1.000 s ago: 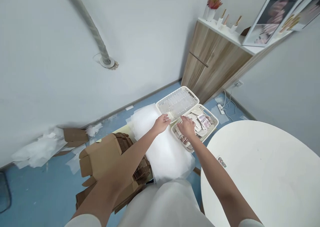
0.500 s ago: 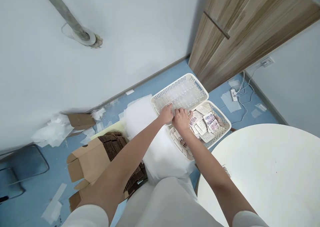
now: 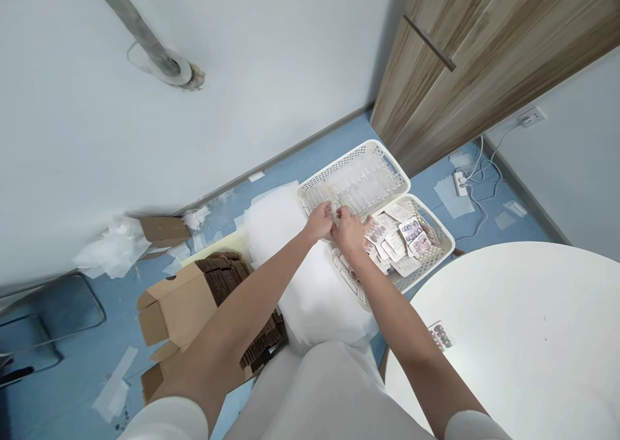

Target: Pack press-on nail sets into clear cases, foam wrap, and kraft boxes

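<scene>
My left hand (image 3: 320, 220) and my right hand (image 3: 349, 229) meet fingertip to fingertip over the near edge of a white basket (image 3: 301, 198). Pinched between them is a small clear plastic piece (image 3: 334, 211). Rows of clear plastic cases (image 3: 363, 180) lie in that basket. A second white basket (image 3: 443, 254), just to the right and nearer, holds a loose pile of small printed cards (image 3: 396, 245), some with purple-pink oval pieces. Part of this pile is hidden behind my right hand and forearm.
An open cardboard box (image 3: 186, 304) with dark brown packs stands at the left. A round white table (image 3: 523, 336) is at the right, bearing one small card (image 3: 440, 336). White wrapping (image 3: 314, 291) lies under my arms. A wooden cabinet (image 3: 465, 59) stands behind.
The view has shifted slightly, so the scene sits a little further right. A clear piece now shows between my fingertips, and more of the card on the round table is visible.
</scene>
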Motion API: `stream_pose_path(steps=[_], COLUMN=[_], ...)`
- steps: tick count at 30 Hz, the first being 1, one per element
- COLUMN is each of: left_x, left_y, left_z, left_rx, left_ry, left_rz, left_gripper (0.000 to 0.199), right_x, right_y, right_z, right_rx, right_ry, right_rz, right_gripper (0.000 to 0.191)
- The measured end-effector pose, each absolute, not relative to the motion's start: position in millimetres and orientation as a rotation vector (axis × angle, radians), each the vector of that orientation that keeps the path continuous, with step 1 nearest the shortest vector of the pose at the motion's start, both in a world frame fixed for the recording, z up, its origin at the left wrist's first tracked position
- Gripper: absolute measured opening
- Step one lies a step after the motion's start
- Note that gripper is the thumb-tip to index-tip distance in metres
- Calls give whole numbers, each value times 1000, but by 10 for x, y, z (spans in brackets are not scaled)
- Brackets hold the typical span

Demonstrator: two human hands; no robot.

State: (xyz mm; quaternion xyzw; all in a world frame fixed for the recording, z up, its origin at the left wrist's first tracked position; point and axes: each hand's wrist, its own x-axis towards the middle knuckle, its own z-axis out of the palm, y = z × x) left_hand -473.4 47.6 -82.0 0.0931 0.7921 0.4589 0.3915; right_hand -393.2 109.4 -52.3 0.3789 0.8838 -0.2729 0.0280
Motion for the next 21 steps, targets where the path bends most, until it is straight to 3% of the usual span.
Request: stream_pose_path(steps=[5,9,13,17,21], left_x=[-4661,-4553,-4354,-4035,-3600], left_y=[373,258,29,-303,-575], left_z=[-674,-449,-152,79,134], left_rx=[256,160,137,196,284], left_ry=[2100,2116,1819,1556,1417], left_rz=[1330,1420,1477,1518,1506], left_gripper=[49,60,48,35,37], right_x=[-3823,-3608,-3285,-2826,-2225], right_y=[1229,1219,1028,717,329], right_z=[-437,-253,-25,143,235], right_rx=[1374,1488,1504,1534,1694], right_ry=[2645,2425,2192,2099,2315], right_rz=[-1412,-1949,-2343,-2485,-2244], right_gripper=[32,35,35,33,26])
